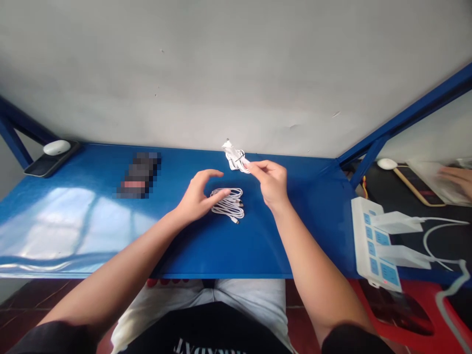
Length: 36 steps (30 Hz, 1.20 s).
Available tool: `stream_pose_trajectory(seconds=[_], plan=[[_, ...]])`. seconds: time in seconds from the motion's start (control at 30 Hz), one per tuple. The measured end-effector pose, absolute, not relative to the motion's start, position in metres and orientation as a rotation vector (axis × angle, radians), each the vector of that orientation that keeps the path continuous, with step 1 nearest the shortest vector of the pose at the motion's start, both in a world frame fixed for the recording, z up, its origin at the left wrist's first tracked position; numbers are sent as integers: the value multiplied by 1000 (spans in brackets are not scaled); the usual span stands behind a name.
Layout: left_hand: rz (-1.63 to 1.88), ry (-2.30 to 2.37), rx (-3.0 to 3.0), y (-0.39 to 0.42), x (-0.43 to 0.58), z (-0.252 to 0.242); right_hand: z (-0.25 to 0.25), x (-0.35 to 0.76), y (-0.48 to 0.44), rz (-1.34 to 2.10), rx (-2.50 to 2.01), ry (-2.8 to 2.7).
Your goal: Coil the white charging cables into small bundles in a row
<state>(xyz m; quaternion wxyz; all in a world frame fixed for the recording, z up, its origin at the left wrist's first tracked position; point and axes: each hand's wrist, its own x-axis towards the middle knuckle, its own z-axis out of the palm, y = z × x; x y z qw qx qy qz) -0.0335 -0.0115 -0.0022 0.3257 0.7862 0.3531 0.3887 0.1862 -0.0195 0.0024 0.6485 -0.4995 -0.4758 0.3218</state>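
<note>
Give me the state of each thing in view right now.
Left hand, open, curved over the coiled white cables
Coiled white cables, looped, lying on the blue desk
Right hand, shut, pinching the bundled white cable
Bundled white cable, folded up, held
Power strip, two white adapters plugged in

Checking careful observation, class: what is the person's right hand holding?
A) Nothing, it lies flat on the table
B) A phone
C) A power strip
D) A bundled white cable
D. The right hand has its fingertips closed on the end of the bundled white cable.
</note>
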Motion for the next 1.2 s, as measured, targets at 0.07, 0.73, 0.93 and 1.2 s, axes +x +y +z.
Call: stream_pose_trajectory(seconds=[0.07, 0.73, 0.93, 1.2], plan=[[1143, 941, 1811, -11, -31, -2, 6, 171, -27, 914, -1078, -1120], [1314, 731, 1886, -12, -34, -1, 7, 155, -34, 1653, -986, -888], [1245, 826, 1717, -16, -31, -2, 4, 155, -33, 1403, -1059, -1035], [855, 723, 723, -16, -22, 8, 6, 149, -41, 500, -1029, -1602]])
